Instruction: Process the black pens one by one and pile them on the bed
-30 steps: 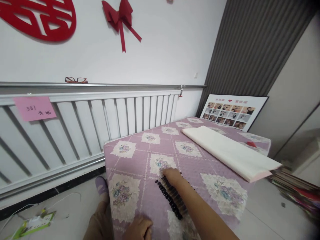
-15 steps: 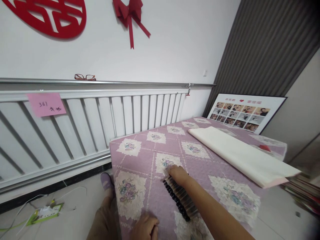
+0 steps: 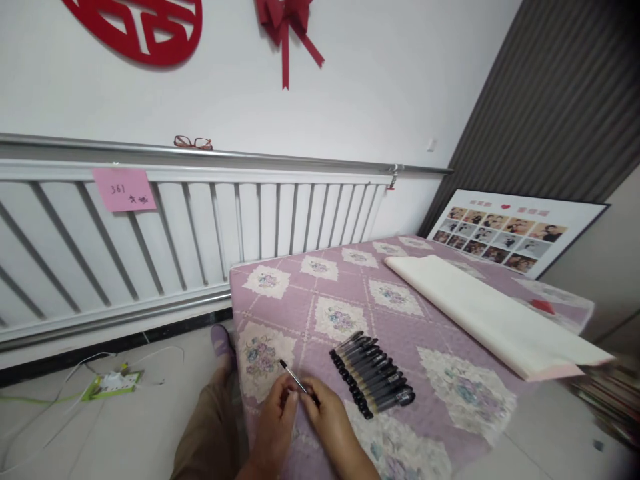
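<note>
A slim pen point(image 3: 295, 377) with a black tip and a pale barrel slants up to the left between my two hands. My right hand point(image 3: 327, 413) is closed around its lower part. From the other side, my left hand point(image 3: 275, 417) pinches at the same pen, its fingertips meeting those of the right. Just to the right, several black-capped pens point(image 3: 373, 373) lie side by side in a slanting row on the purple flowered tablecloth point(image 3: 310, 313). The pen's lower end is partly hidden by my fingers.
A folded cream sheet point(image 3: 465, 313) lies across the table's right side, near a small red item point(image 3: 543, 306). Behind it leans a photo board point(image 3: 495, 233). A white radiator point(image 3: 280, 217) runs along the wall. On the floor lies a power strip point(image 3: 113, 385) with cables.
My right hand has come back from the row of pens toward me, now with a pen. My left hand has risen from the tablecloth to meet it. The view has shifted slightly.
</note>
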`<state>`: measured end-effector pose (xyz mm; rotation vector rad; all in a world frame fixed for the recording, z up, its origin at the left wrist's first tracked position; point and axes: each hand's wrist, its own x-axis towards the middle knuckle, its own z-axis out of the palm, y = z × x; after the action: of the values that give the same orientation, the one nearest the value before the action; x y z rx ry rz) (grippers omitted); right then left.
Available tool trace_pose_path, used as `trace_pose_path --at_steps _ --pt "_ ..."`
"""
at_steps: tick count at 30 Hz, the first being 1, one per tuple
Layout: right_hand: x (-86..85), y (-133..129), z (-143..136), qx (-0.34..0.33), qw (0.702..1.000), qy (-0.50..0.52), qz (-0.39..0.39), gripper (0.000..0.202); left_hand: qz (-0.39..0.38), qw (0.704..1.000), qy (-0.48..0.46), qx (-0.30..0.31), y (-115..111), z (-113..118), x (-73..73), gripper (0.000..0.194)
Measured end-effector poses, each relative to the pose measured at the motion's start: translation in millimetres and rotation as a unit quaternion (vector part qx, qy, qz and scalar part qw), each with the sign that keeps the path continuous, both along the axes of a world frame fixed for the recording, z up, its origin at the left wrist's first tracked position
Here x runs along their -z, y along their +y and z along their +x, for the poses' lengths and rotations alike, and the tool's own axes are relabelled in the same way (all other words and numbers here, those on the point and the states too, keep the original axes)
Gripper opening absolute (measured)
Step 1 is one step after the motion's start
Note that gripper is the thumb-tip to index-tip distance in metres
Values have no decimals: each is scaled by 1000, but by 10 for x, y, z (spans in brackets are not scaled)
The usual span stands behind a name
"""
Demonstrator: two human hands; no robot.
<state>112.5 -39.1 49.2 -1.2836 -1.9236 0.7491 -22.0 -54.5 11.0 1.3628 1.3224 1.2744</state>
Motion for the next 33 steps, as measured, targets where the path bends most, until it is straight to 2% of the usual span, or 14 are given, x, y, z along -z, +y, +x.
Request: trace_pose_path --at_steps 3,7,13,17,20,22,24,26,28,33 --pt "195 -149 -53 32 998 50 -8 29 -10 999 -39 15 42 -10 58 25" --pt "341 -254 -30 42 996 79 1 28 -26 998 -61 -10 71 -23 100 12" --pt "324 -330 49 61 996 67 22 24 -45 987 -153 -13 78 -156 33 24" --pt "274 -341 50 49 997 48 32 21 -52 984 -166 -36 67 -200 58 53" --pt "291 -336 67 86 994 64 35 20 -14 990 -91 -105 12 -149 102 70" --pt "307 -331 84 110 990 80 32 20 44 986 19 -159 -48 -92 116 72" --pt "311 -324 96 118 988 95 26 20 111 966 159 -171 -111 -37 107 65" --pt "303 -317 100 116 987 109 21 19 158 938 279 -129 -159 3 73 53" --pt "289 -311 104 114 985 126 11 18 168 919 351 -69 -185 28 21 44" --pt "279 -293 146 139 976 166 -17 20 116 917 383 11 -187 46 -105 27"
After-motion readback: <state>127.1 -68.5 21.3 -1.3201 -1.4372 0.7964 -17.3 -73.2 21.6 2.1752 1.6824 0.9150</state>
